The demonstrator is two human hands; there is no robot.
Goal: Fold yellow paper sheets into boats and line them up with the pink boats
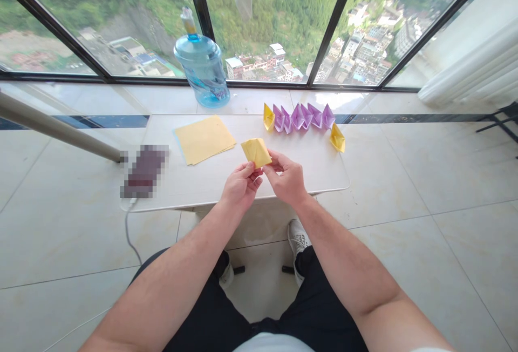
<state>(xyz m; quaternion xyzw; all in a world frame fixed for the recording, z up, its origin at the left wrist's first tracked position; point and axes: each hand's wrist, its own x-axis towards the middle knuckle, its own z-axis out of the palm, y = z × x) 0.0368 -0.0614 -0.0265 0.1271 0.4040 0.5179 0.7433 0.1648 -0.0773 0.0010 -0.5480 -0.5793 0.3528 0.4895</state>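
My left hand (242, 183) and my right hand (286, 177) both pinch a folded yellow paper piece (256, 151) just above the small white table (210, 182). The fingers of each hand are closed on its lower edge. A stack of flat yellow paper sheets (204, 139) lies on the table to the left of the piece. Along the table's far edge stands a row of finished folded paper shapes (300, 117), purple in the middle, with a yellow one (268, 116) at the left end. Another yellow one (337, 138) sits to the right, nearer me.
A blurred dark flat object (144, 171) with a cable lies at the table's left end. A blue water jug (202, 66) stands on the window ledge behind. A grey pole (56, 128) slants in from the left. Tiled floor surrounds the table; my knees are below it.
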